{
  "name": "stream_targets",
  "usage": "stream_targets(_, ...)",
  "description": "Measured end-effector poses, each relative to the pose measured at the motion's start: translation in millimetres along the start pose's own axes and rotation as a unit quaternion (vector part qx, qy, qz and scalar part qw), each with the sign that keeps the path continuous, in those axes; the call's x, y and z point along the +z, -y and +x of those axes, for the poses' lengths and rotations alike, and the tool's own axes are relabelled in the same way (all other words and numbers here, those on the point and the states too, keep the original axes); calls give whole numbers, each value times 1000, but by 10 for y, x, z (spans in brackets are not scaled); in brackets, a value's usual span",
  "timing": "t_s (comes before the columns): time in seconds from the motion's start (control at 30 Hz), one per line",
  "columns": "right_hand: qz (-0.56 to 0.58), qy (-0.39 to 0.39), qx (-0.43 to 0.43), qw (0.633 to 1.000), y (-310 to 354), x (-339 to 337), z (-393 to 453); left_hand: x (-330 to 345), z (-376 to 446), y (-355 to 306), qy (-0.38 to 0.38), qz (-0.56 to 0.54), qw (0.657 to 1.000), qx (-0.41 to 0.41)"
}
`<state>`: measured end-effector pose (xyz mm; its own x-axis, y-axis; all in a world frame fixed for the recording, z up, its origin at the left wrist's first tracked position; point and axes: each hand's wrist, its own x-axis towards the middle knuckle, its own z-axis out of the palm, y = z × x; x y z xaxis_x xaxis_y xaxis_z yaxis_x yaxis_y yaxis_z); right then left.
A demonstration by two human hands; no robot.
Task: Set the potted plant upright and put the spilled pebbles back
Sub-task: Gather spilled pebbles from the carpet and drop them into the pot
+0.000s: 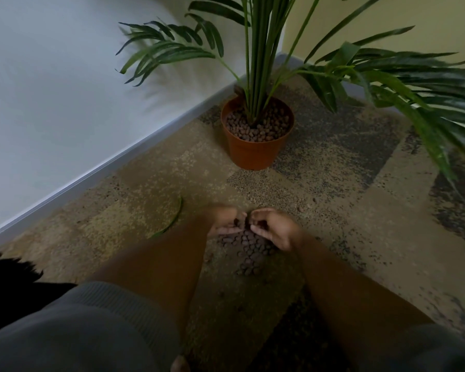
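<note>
The potted plant stands upright in the corner in an orange-brown pot (253, 154), its top filled with brown pebbles (258, 127) around the green stems (261, 63). A pile of spilled pebbles (249, 248) lies on the carpet in front of me. My left hand (224, 221) and my right hand (275, 228) are cupped together over the far end of the pile, fingers curled around some pebbles. Both hands are blurred.
A fallen green leaf (172, 218) lies on the patterned carpet (346, 210) left of my hands. A white wall with a skirting board (91, 173) runs along the left. Long fronds (427, 103) hang over the floor at the right. A few stray pebbles (300, 209) lie beyond the pile.
</note>
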<state>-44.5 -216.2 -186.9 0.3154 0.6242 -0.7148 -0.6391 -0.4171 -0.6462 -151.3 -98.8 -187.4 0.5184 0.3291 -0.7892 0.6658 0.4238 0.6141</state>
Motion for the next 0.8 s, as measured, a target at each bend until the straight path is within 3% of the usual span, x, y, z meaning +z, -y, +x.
stream_targets(0.13, 133, 78, 14, 988, 29, 19, -66, 32, -60, -27, 59, -146, 988, -5)
stream_targets(0.3, 151, 119, -13, 981, 62, 43, -83, 47, -57, -60, 55, -197, 979, 3)
stream_targets(0.5, 245, 48, 24, 968, 213, 146, 5, 30, 1, -225, -20, -322, 947, 0)
stream_targets(0.8, 364, 59, -34, 929, 780, 414, -66, 31, -130, -951, -11, -479, 873, 92)
